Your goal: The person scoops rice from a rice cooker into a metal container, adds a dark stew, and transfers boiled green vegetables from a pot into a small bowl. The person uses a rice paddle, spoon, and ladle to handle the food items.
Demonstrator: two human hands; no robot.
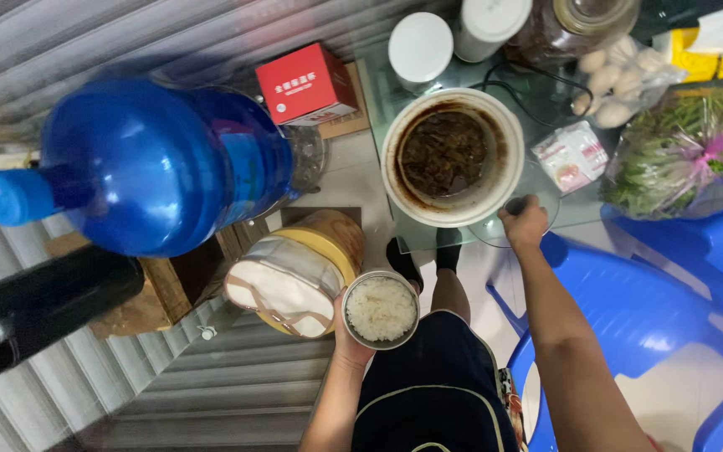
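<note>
My left hand (346, 335) holds a small round metal bowl of white rice (381, 308) up in front of my body. Stretched forward, my right hand (525, 223) grips a clear glass lid (495, 230) at the near edge of a glass table (395, 109). Just beyond that hand stands a white pot (452, 156) with dark cooked food inside, uncovered.
A big blue bottle (152, 163) and a dark bottle (35, 310) loom close on the left. A yellow rice cooker (299, 272) sits on the floor. The table carries a red box (307, 84), white-lidded jars (421, 46), eggs in a bag (621, 75) and bagged greens (679, 151). Blue plastic chairs (654, 310) stand on the right.
</note>
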